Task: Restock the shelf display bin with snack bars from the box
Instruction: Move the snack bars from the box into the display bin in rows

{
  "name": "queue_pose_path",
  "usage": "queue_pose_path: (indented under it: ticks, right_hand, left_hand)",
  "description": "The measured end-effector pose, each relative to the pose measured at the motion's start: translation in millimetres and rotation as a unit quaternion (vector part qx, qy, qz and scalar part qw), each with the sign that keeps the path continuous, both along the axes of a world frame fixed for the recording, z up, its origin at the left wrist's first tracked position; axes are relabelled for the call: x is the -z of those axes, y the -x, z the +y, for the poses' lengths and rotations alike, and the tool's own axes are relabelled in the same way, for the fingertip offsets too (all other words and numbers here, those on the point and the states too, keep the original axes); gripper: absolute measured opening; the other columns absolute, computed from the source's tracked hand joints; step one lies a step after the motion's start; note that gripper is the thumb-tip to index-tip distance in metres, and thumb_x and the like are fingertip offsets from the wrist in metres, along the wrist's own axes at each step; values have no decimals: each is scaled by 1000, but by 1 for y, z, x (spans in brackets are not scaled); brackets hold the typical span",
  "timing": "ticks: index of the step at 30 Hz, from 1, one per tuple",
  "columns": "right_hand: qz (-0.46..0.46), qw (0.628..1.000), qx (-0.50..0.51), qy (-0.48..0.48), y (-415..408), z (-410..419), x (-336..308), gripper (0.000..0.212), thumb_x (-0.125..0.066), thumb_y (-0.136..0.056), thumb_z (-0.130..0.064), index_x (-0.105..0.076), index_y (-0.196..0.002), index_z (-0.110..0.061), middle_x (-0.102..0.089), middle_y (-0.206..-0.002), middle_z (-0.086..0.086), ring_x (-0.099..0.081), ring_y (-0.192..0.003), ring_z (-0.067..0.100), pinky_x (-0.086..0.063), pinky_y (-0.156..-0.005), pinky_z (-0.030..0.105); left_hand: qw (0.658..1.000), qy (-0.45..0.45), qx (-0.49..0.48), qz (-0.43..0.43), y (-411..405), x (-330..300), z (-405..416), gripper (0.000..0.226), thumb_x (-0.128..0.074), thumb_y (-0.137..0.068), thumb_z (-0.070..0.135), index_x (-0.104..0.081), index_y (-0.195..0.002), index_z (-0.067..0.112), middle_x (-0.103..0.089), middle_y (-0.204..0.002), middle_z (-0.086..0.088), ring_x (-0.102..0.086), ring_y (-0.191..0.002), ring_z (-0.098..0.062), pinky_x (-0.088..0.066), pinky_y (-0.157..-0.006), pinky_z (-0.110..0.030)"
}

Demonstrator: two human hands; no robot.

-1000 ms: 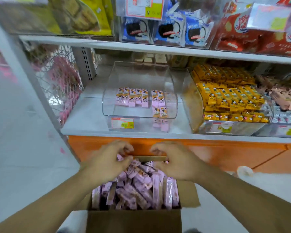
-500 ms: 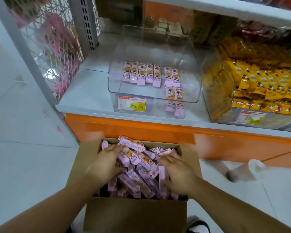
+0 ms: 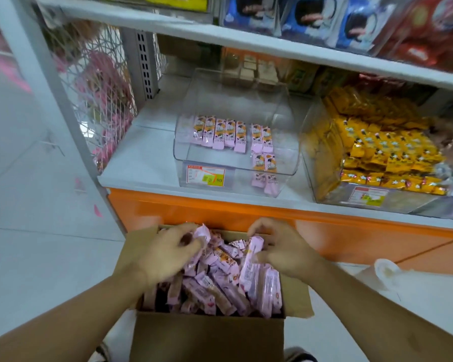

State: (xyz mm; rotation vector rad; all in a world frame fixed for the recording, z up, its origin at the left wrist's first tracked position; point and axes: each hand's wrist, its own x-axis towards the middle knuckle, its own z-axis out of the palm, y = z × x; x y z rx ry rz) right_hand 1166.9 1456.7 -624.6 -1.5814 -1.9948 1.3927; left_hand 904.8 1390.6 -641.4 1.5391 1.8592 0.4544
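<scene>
1. Shop shelves fill the head view, with a white shelf (image 3: 141,163) sitting over an orange panel (image 3: 324,231).
2. On that shelf stands a see-through bin (image 3: 233,105). It is the shelf display bin to fill.
3. Only a few pink snack bars (image 3: 221,133) lie in the bin: one short row at the back and a few more down the right side. Most of the bin floor is bare.
4. Just beside it, on the right, is another bin full of yellow snacks (image 3: 385,150).
5. Up on the top shelf are blue packs (image 3: 306,19).
6. Down low, in front of the shelf, is a brown cardboard box (image 3: 207,335). It is open and packed with a heap of pink bars (image 3: 220,286).
7. Both hands are in the box, at its far end.
8. On the left hand (image 3: 165,252) the fingers curl around a pink bar at the top of the heap.
9. On the right hand (image 3: 283,249) the fingers are bent too, and they pinch a long pink bar that stands up on its end.
10. I think the job has barely started. The box is still very full and the bin is nearly bare, so many handfuls are left to carry up.
</scene>
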Motion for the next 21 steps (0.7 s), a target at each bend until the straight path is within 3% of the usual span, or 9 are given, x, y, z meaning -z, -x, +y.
queue_pose_path:
  ticks: [2,3,4,7,10,12,15,18,21]
  right_hand:
    - [108,993,29,31,0,1,-35,44,-82,-77,13,-74,-100,-24,-69,-117,-2,-70,-96,22,-59,-75,38]
    - [157,986,34,43,-1,0,-52,45,-79,-79,16,-76,-103,-21,-71,-121,2,-70,-100,25,-60,-77,38]
    - [201,977,36,58,-2,-1,-68,45,-77,-80,19,-77,-108,-17,-71,-124,7,-70,-102,28,-61,-79,40]
    - [269,960,24,73,-8,-10,-110,39,-72,-84,19,-74,-112,-6,-65,-130,21,-68,-100,33,-60,-82,43]
    - [310,947,24,78,-12,-19,-142,26,-69,-90,11,-73,-112,-3,-61,-135,26,-66,-100,37,-60,-86,43]
    - [337,939,23,70,-9,-25,-154,17,-71,-91,-1,-74,-108,-4,-61,-131,31,-63,-101,46,-58,-88,47]
    - [353,934,34,28,-3,-33,-156,16,-70,-93,-2,-69,-108,-3,-72,-126,17,-70,-115,41,-56,-92,56]
    - [336,941,41,16,4,-36,-154,30,-63,-96,11,-64,-122,-3,-73,-126,13,-72,-117,34,-49,-102,68]
    - [313,947,64,21,9,-33,-150,32,-67,-95,7,-70,-122,-10,-69,-130,10,-73,-115,30,-48,-105,69]
  left_hand:
    - [980,49,-101,-161,-3,-27,5,22,-63,-92,60,-69,-104,44,-72,-90,14,-65,-73,0,-50,-77,-12]
    - [962,66,-137,-225,-2,-34,10,36,-65,-85,68,-73,-106,41,-75,-102,7,-71,-78,-13,-57,-85,-31]
    - [938,75,-167,-295,-3,-43,12,43,-65,-85,67,-75,-109,33,-76,-109,-3,-73,-77,-21,-58,-83,-41]
    - [877,91,-161,-443,-8,-85,8,41,-52,-102,39,-71,-117,6,-77,-103,-21,-73,-76,-32,-60,-65,-42]
    - [854,106,-108,-499,-10,-120,-4,43,-53,-102,42,-70,-123,8,-76,-114,-20,-73,-97,-39,-62,-82,-53]
    - [868,97,-79,-481,-11,-138,-12,39,-62,-98,34,-70,-127,8,-76,-117,-17,-71,-108,-40,-59,-90,-53]
    - [875,74,-54,-476,-13,-147,-22,31,-67,-97,16,-72,-127,10,-71,-126,-22,-63,-124,-46,-54,-102,-58]
    - [878,68,-57,-470,-14,-151,-23,30,-69,-96,17,-74,-125,18,-67,-131,-24,-57,-126,-51,-47,-107,-65]
    - [890,54,-44,-451,-17,-156,-21,30,-68,-96,18,-73,-126,19,-75,-121,-13,-72,-113,-34,-54,-103,-55]
